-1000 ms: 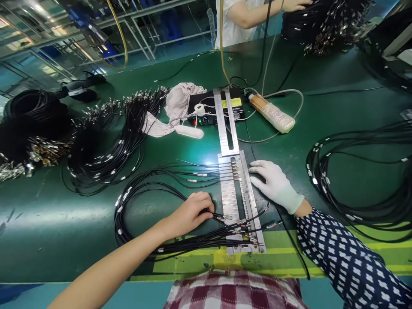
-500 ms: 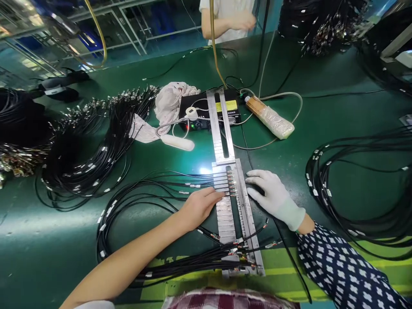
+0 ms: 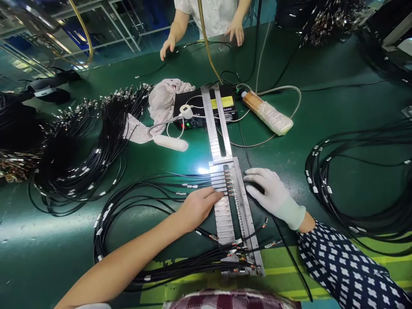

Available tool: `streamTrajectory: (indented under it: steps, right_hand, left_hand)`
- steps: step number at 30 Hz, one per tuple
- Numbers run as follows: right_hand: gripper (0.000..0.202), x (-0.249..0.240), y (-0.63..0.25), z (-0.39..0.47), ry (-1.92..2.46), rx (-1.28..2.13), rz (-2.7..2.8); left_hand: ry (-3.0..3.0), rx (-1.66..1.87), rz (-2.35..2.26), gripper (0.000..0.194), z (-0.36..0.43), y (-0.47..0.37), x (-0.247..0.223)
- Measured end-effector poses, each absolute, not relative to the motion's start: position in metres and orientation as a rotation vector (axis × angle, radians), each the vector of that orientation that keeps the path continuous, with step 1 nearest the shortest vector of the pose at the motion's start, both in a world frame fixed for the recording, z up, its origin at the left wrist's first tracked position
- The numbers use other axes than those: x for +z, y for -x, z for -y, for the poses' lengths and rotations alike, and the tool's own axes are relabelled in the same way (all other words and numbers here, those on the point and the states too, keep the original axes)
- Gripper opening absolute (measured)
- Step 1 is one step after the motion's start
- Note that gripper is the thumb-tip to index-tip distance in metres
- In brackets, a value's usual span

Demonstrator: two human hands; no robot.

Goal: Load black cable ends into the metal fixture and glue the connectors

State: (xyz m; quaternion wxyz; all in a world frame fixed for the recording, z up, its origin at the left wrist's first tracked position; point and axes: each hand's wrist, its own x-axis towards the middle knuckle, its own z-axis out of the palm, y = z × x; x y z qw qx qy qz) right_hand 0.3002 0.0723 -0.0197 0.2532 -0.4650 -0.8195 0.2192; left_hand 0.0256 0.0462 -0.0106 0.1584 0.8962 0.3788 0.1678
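A long slotted metal fixture (image 3: 224,221) runs down the green table. Several black cables (image 3: 193,186) lie side by side across its upper part, their stripped, coloured ends over the slot. My bare left hand (image 3: 198,209) rests on the fixture from the left, thumb and fingers closed together on the lowest cable in that row; the exact pinch is partly hidden. On the other side, my right hand (image 3: 272,192) wears a white glove. Its fingers are apart and lie beside the fixture's right rail, holding nothing visible. More cable ends (image 3: 236,249) cross the fixture's near end.
Behind the fixture sits a black control box (image 3: 193,113) with a white lamp-like piece (image 3: 170,142) and a plastic-wrapped handle (image 3: 273,118). Cable bundles lie left (image 3: 83,167) and right (image 3: 317,171). A co-worker's hands (image 3: 236,31) are over the far edge.
The view has shifted slightly. The co-worker's hands have come apart and down to the far table edge. My own hands keep nearly the same places at the fixture.
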Motion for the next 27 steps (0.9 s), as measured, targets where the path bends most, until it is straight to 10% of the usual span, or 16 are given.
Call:
streamTrajectory:
  steps: [9,27]
  right_hand:
    - [0.042,-0.022,-0.297,-0.073,0.815,0.465,2.435]
    - [0.022,-0.014,-0.303,-0.043,0.983,0.702,2.28]
  left_hand:
    - [-2.838,0.322,-1.242,0.039,-0.02,-0.02,-0.026]
    - [-2.201,0.151,-1.053,0.013,0.018,0.011,0.018]
